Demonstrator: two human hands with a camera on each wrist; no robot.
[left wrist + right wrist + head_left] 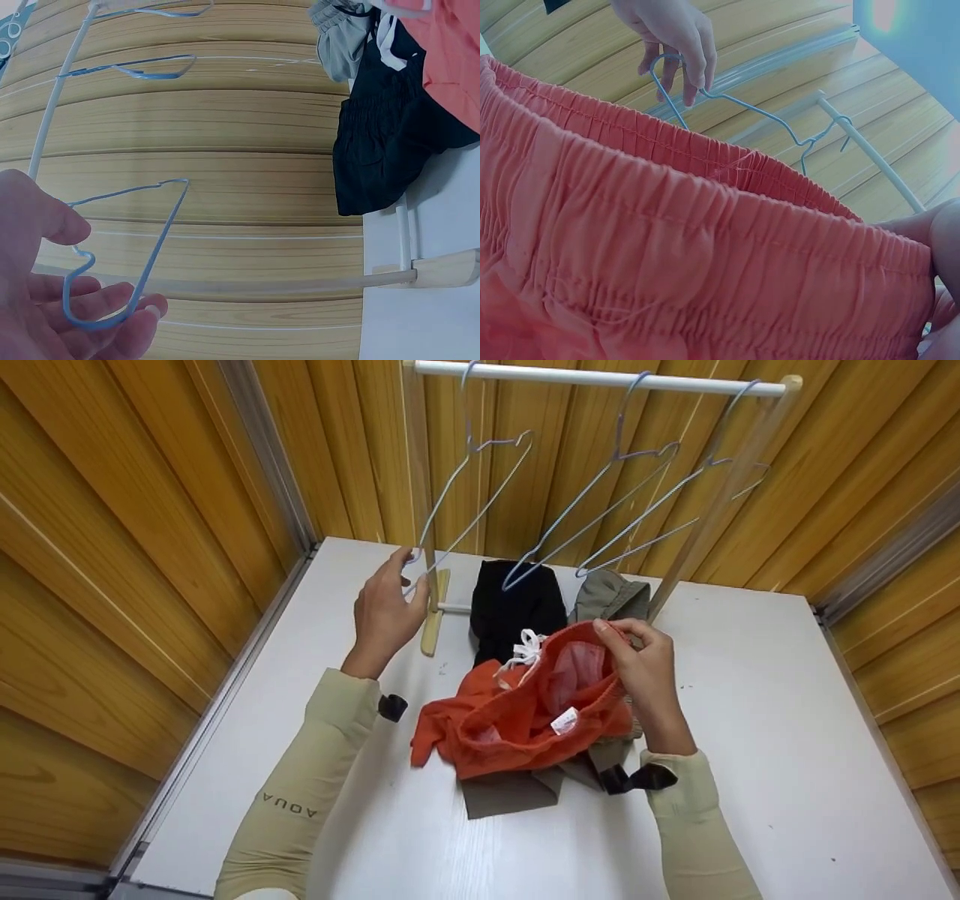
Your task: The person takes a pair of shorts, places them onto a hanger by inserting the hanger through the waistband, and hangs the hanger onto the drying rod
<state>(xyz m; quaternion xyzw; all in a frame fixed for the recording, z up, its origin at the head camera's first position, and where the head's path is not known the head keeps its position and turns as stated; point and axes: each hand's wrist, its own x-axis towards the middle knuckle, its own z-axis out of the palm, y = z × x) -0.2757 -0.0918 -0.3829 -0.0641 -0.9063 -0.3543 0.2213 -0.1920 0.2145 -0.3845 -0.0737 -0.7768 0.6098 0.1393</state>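
Note:
My right hand (651, 671) pinches the waistband of orange-red shorts (495, 757), between thumb and fingers at the right side. The waistband gapes, showing a white label inside and a white drawstring tied in a bow. At the upper left, my left hand (386, 611) is at the lower end of a blue wire hanger (442, 506) that hangs on the rack's bar. In the left wrist view, the hanger's rounded end (97, 324) lies against the fingers, with the thumb apart from them. Beneath the orange shorts lie black shorts (517, 600) and a grey-green garment (510, 796).
The rack has a white top bar (570, 373) and wooden legs. Two more wire hangers (577, 506) (649, 514) hang toward its right. A wooden foot (431, 631) stands on the white table (757, 720). Wood-panelled walls (105, 525) enclose the sides and back.

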